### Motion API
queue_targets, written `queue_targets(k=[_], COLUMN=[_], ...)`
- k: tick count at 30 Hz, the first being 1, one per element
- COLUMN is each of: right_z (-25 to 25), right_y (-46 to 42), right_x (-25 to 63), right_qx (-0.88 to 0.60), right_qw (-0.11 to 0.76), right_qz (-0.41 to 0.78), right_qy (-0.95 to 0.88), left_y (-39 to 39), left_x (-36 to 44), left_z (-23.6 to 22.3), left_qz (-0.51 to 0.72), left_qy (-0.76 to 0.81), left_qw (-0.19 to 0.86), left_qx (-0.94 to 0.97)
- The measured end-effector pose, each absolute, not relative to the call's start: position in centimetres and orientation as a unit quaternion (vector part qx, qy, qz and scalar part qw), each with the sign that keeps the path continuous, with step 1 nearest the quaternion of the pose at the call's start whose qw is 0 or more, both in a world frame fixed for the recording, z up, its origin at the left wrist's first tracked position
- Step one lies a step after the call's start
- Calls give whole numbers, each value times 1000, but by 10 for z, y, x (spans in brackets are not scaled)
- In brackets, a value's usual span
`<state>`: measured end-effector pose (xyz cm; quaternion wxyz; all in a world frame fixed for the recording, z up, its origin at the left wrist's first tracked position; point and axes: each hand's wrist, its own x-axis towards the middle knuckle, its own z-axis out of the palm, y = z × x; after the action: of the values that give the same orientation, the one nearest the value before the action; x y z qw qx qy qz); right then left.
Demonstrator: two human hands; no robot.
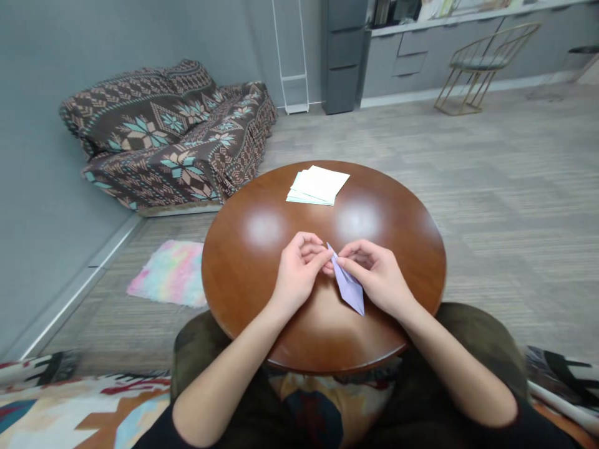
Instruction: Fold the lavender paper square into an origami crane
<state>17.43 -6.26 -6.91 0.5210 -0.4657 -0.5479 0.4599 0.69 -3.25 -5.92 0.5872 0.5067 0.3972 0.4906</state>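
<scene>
A folded piece of purple paper [350, 290], long and pointed at both ends, is between my two hands above the round wooden table. My left hand [300, 265] pinches its upper left edge between thumb and fingers. From the other side, my right hand [372, 271] grips the upper part, thumb on the near face. The paper's lower point slants down toward me and to the right. Fingers partly cover its upper end.
The round brown table [243, 274] carries a loose stack of pale paper sheets [321, 184] near its far edge. Beyond stand a sofa [187, 137] under a patterned cover and a gold wire chair [482, 62]. A fluffy pastel mat [171, 273] lies on the floor at left.
</scene>
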Motion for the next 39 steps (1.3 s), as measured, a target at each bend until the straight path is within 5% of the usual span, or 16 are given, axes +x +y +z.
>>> queue_targets(k=[39], right_z=[-62], right_y=[-61], right_x=[175], right_qx=[-445], right_qw=[487], right_qz=[521], right_qy=[-542], left_y=[-34], left_x=[8], left_z=[-59], left_qz=[458], left_qy=[403], left_qw=[615], left_qx=[499])
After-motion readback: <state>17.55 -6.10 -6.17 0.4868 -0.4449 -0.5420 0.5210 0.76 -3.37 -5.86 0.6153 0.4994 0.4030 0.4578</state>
